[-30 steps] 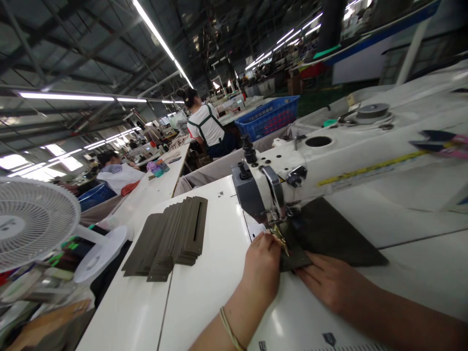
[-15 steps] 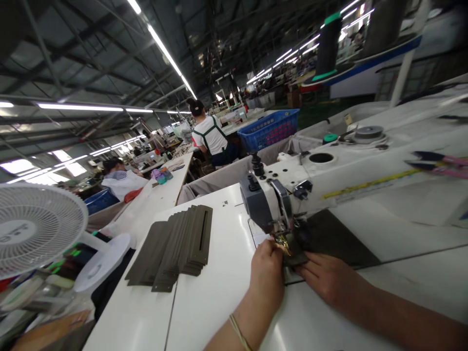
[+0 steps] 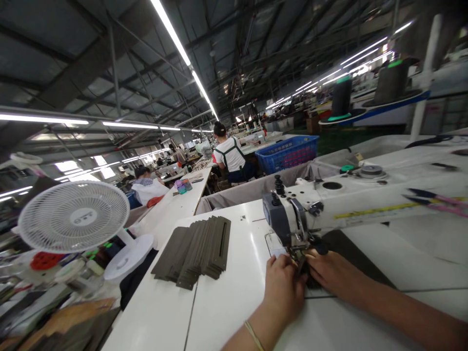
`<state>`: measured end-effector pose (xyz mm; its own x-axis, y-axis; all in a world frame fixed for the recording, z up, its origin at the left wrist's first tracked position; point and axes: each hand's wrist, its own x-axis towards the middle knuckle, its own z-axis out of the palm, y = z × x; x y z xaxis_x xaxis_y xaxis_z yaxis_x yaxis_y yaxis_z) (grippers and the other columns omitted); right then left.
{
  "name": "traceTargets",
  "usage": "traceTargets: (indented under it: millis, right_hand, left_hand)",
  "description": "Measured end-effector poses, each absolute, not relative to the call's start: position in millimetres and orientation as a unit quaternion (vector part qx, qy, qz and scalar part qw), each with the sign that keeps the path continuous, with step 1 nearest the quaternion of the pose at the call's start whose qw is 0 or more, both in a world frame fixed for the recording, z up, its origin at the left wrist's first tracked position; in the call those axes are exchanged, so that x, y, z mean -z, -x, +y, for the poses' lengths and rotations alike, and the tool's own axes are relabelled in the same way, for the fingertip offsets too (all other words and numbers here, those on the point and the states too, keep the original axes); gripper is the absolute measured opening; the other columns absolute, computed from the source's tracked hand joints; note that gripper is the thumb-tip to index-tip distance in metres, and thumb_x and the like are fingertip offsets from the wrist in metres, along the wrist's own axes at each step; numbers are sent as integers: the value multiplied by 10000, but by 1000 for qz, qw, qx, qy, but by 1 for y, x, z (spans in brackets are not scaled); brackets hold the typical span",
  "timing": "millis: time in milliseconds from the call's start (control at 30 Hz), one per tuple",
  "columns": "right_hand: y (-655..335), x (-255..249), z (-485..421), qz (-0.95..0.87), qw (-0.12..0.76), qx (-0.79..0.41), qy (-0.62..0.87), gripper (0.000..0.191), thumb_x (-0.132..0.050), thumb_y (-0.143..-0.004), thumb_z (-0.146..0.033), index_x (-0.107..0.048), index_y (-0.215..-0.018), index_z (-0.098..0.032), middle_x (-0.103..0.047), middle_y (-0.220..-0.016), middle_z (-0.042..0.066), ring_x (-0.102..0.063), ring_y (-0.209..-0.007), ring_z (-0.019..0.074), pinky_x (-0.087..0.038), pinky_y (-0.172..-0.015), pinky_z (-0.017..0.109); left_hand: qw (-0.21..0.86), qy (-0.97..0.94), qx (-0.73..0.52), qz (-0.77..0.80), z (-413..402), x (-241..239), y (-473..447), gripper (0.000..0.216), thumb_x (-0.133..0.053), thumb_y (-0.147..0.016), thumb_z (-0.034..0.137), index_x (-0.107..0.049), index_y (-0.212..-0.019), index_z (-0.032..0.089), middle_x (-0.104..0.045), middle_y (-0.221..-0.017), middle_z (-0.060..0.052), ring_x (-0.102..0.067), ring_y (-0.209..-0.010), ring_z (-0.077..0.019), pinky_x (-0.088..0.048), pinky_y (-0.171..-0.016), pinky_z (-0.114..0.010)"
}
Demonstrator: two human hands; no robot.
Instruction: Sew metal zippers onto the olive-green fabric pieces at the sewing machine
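Under the needle end of a white and grey sewing machine (image 3: 281, 219) lies a dark olive fabric piece (image 3: 353, 251), its far part spreading right beneath the arm. My left hand (image 3: 283, 285), a thin band at its wrist, is closed with curled fingers on the near edge of the fabric, just left of the presser foot. My right hand (image 3: 332, 270) grips the same piece from the right, fingertips close to the foot. Between the hands the fabric is mostly hidden. Left of the machine, a fanned stack of dark olive pieces (image 3: 193, 251) with slots lies on the white table (image 3: 234, 307).
A white fan (image 3: 78, 217) stands at the left, beside cluttered materials. Pink-handled snips (image 3: 437, 200) lie on the machine arm near a yellow measuring tape (image 3: 376, 212). Beyond are a blue basket (image 3: 287, 153), thread cones (image 3: 341, 97) and a seated co-worker (image 3: 232, 156).
The camera view has shifted, so the scene sits further right and lower. My left hand's fingers have curled in towards my right hand, and the gold-coloured metal part seen earlier is now hidden.
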<state>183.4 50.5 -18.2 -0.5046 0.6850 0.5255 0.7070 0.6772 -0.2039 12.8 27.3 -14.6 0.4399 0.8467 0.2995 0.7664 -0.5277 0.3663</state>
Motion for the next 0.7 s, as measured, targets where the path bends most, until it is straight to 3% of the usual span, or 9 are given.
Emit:
traceTargets:
  millis: [100, 200, 300, 467, 700]
  right_hand:
    - [-190, 22, 59, -855, 305, 13, 420, 277, -422, -767, -9, -641, -790, -177, -688, -773, 55, -664, -702, 177, -488, -627, 247]
    - [-196, 35, 70, -837, 312, 1, 449, 210, -462, -778, -76, -634, -717, -180, -680, -710, 48, -657, -643, 177, -482, -577, 244]
    - [-198, 45, 77, -824, 310, -7, 475, 187, -487, -783, -126, -629, -673, -179, -664, -654, 50, -644, -596, 192, -468, -538, 262]
    - [-202, 44, 81, -819, 295, -22, 491, 193, -469, -796, -128, -640, -720, -173, -692, -743, 72, -657, -672, 204, -484, -612, 285]
    - [-206, 39, 77, -803, 243, -7, 544, 216, -469, -841, -222, -664, -781, -151, -691, -785, 97, -647, -713, 222, -455, -630, 302]
  left_hand:
    - [71, -848, -213, 479, 29, 20, -12, 238, -585, -738, 117, -627, -966, 169, -618, -1015, -69, -563, -1012, -214, -380, -1055, -439]
    - [42, -859, -197, 470, 28, 22, -13, 343, -569, -727, 88, -623, -1051, 187, -598, -1068, -76, -545, -1044, -222, -348, -1079, -466]
    - [12, -874, -170, 455, 27, 18, -13, 309, -574, -756, 123, -642, -1043, 214, -579, -1079, -81, -529, -1043, -245, -366, -1053, -501]
    - [4, -885, -160, 438, 29, 11, -13, 290, -601, -763, 152, -658, -1041, 213, -567, -1051, -91, -513, -1018, -262, -428, -980, -483]
    - [-4, -891, -137, 432, 29, 7, -16, 268, -602, -794, 151, -659, -1051, 201, -554, -1049, -88, -510, -1030, -256, -371, -1040, -489]
